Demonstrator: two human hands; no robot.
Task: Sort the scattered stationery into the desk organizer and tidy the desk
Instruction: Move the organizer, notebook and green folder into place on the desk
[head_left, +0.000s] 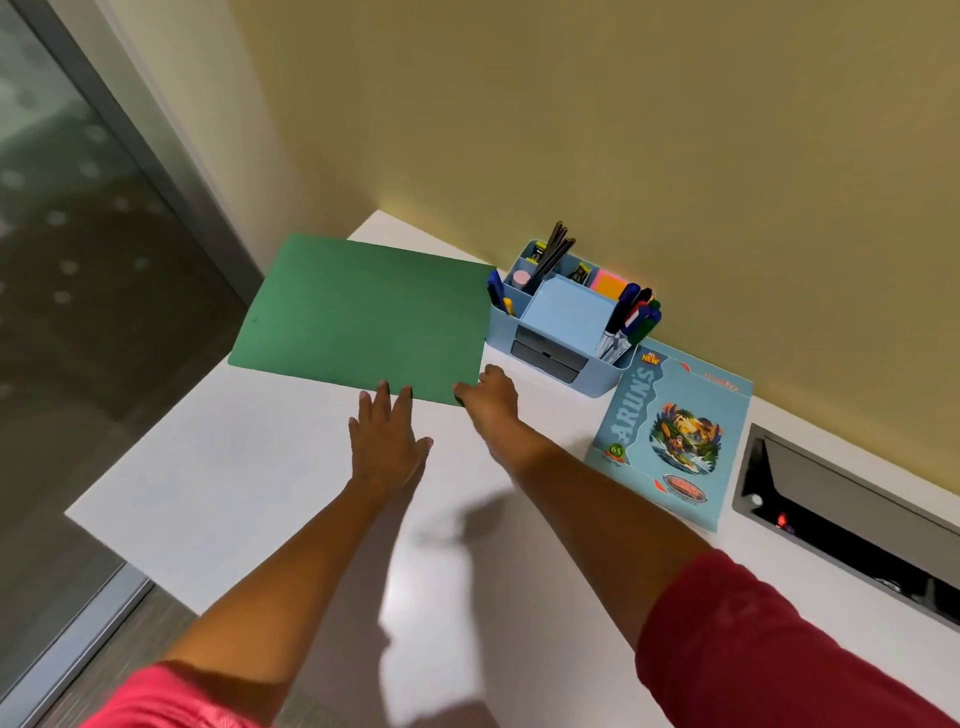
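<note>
A green folder (363, 317) lies flat at the far left of the white desk (249, 493), its right edge beside the light-blue desk organizer (566, 322). The organizer holds pens, markers, pencils, clips and sticky notes. My left hand (387, 447) rests flat on the desk, fingers spread, with its fingertips touching the folder's near edge. At the folder's near right corner, my right hand (488, 397) has its fingers curled over the edge. A blue notebook (670, 436) with a picture cover lies to the right of the organizer.
A yellow wall runs behind the desk. A recessed grey cable tray (841, 514) is sunk into the desk top at the right. The desk's left edge drops to the floor beside a glass partition (78, 260).
</note>
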